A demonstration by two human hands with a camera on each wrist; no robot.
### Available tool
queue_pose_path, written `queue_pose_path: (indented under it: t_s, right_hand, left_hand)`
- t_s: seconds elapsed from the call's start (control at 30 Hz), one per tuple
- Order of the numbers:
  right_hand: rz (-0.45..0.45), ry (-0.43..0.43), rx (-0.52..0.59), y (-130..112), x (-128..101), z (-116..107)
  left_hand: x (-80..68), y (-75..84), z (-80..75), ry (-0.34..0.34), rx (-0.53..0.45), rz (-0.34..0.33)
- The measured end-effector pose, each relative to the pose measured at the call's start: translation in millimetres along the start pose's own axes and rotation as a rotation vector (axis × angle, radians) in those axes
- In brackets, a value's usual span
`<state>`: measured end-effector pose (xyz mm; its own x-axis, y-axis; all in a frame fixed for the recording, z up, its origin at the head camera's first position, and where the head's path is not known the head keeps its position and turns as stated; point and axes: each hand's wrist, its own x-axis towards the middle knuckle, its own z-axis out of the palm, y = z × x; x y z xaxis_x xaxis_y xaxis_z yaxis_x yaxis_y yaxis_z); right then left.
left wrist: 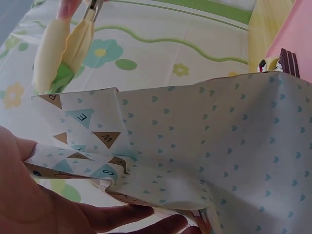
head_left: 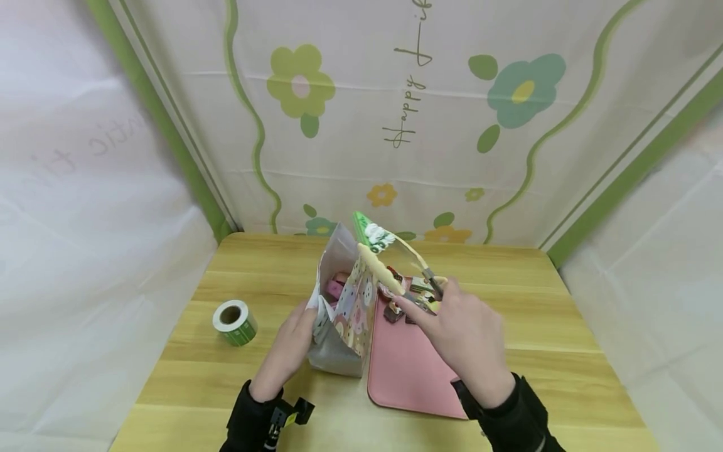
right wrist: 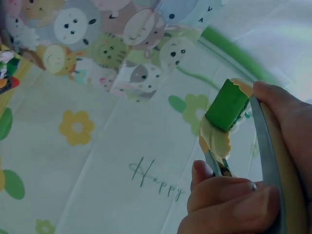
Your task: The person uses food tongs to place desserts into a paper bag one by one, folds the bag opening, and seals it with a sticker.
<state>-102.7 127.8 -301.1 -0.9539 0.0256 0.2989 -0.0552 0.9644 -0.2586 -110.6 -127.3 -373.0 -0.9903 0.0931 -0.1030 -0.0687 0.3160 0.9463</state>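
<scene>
A paper gift bag [head_left: 346, 317] printed with cartoon animals stands open on the wooden table [head_left: 542, 326]. My left hand [head_left: 305, 317] grips its left rim; in the left wrist view the fingers [left wrist: 112, 214] curl under the heart-patterned paper [left wrist: 209, 156]. My right hand [head_left: 420, 307] squeezes cream-tipped tongs [head_left: 381, 267] that pinch a small green and white item [head_left: 374, 233] above the bag's mouth. In the right wrist view the hand [right wrist: 226, 144] holds the tongs [right wrist: 265, 161] on the green piece [right wrist: 226, 105], with the bag [right wrist: 122, 39] beyond. Pink things lie inside the bag.
A pink mat [head_left: 407, 370] lies right of the bag with several small trinkets [head_left: 395, 311] at its far end. A roll of green stickers [head_left: 233, 322] sits at the table's left. A flower-printed backdrop [head_left: 395, 125] closes off the back and sides.
</scene>
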Motion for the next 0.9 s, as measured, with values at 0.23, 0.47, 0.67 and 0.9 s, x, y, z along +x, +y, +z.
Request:
queue_pose_path:
  t_s: [0.23,0.47,0.67,0.9]
  right_hand:
    - [-0.088,0.002,-0.030,-14,12,4]
    - [-0.193,-0.014,-0.099,-14,27,12]
    - [-0.365,0.062,-0.219,-10,40,0]
    - [-0.556,0.087,-0.300,-14,56,-36]
  left_hand:
    - [-1.5,1.5,-0.3,-0.011,-0.008,-0.007]
    - [-2.0,2.6,-0.1,-0.015,-0.013,-0.014]
    - [-2.7,2.5,0.4,-0.008,-0.004,0.003]
    - [-0.9,2.3,2.0,0.007,0.010,0.010]
